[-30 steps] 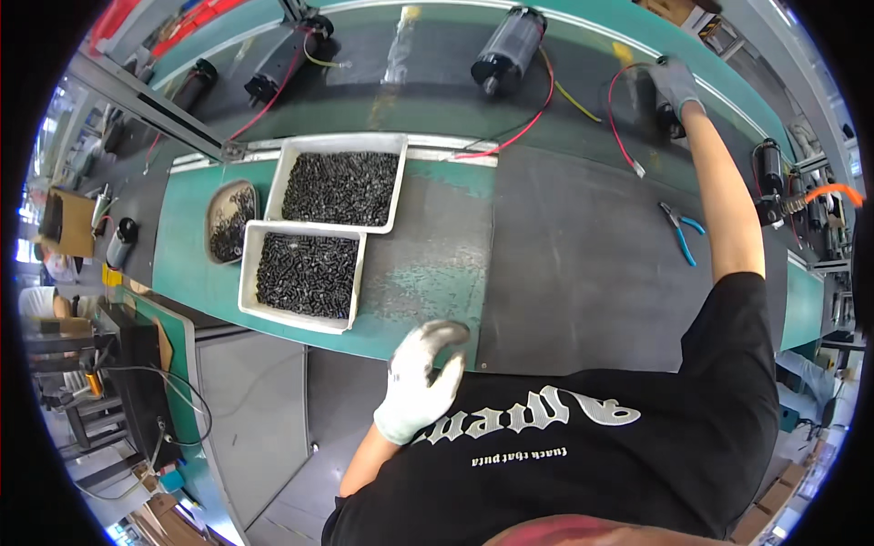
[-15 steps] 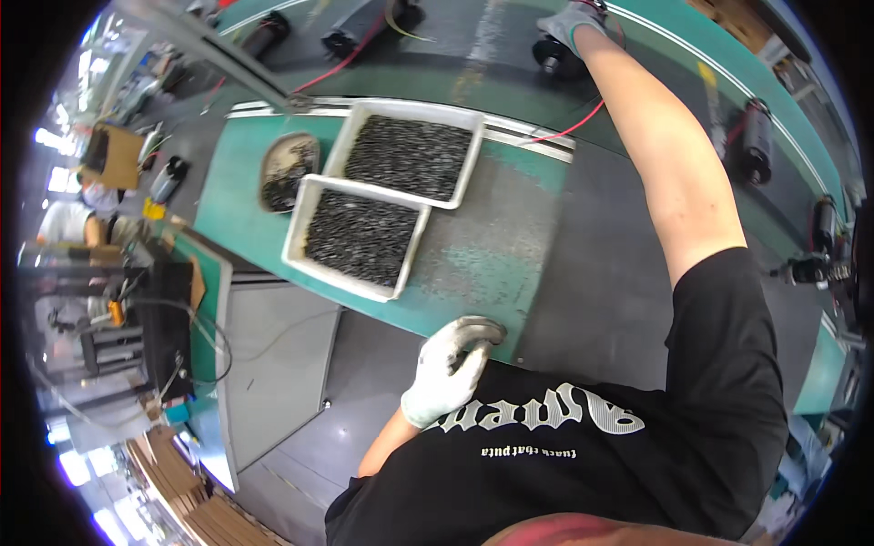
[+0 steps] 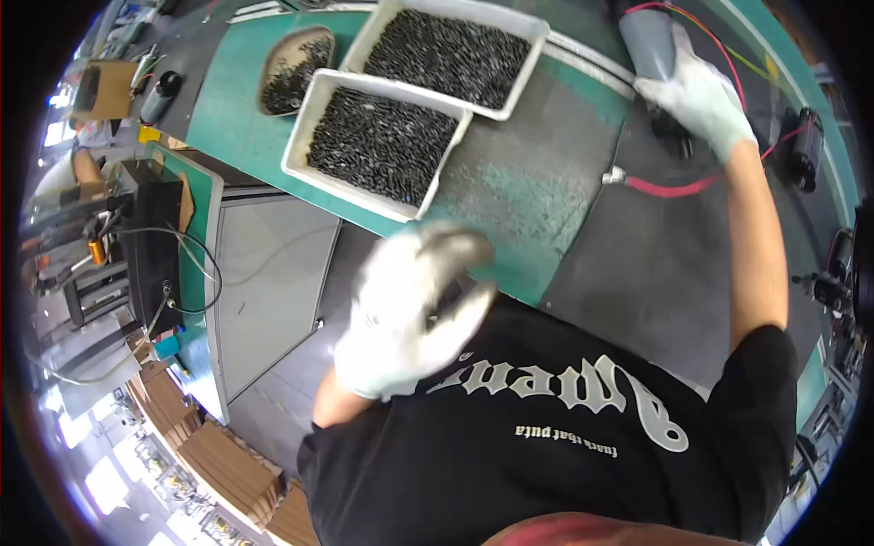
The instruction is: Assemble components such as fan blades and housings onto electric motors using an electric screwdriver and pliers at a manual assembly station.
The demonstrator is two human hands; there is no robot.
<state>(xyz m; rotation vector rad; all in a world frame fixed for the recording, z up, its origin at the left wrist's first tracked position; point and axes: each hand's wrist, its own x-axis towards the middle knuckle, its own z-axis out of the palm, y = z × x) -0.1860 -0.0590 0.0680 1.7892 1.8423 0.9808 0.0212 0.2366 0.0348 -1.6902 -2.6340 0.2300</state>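
Note:
My right hand [image 3: 696,96], in a white glove, is closed round a grey cylindrical motor [image 3: 648,45] at the upper right. Red and yellow wires loop from the motor, and a black part shows below the fingers. My left hand [image 3: 410,305], also gloved, is held before my black shirt at the front edge of the green bench [image 3: 519,246]. Its fingers curl toward the thumb; blur hides what they hold, if anything. Ahead of it stand two white bins, the nearer bin [image 3: 421,205] and the farther bin [image 3: 537,50], filled with small black pieces.
A shallow scoop-like tray [image 3: 273,55] with more black pieces lies left of the bins. A red hose [image 3: 674,188] with a metal end crosses right of the bench. Another black motor [image 3: 806,150] lies farther right. At left are a grey panel [image 3: 273,300] and a black machine [image 3: 157,246].
The view has shifted, and the bins now appear higher. My right arm has drawn back nearer with a motor in its grip. My left hand has risen and blurs with motion.

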